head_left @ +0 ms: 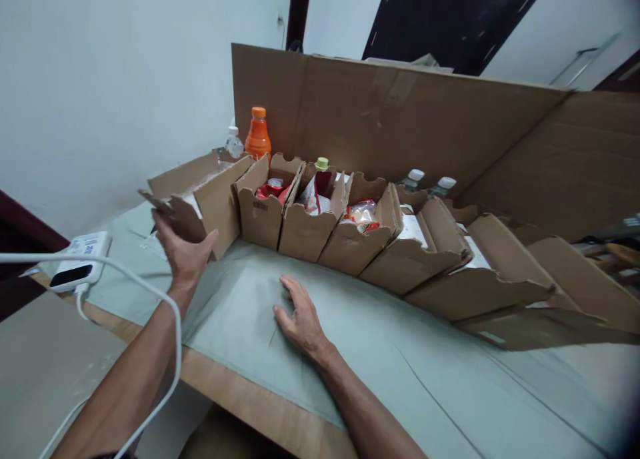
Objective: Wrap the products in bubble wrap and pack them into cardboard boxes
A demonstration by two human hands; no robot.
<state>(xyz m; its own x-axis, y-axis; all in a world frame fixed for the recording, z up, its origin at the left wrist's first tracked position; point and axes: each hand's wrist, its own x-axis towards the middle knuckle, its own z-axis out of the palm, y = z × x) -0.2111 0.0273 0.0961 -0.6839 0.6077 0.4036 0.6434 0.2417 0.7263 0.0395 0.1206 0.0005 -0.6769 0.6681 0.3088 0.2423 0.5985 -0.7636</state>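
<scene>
White looping cable [179, 339] right up front. Big flat brown cardboard sheet [440, 122] at the back, probably a backstop. Open-topped brown cardboard bin [220, 205] is far left, left hand [186, 255] spread across its front, likely steadying it; right hand [303, 323] empty, fingers loosely apart.

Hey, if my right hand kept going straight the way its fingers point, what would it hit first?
Probably the front of the cardboard box with the red packet. Your right hand points at its lower part, though its height above the tabletop is unclear.
</scene>
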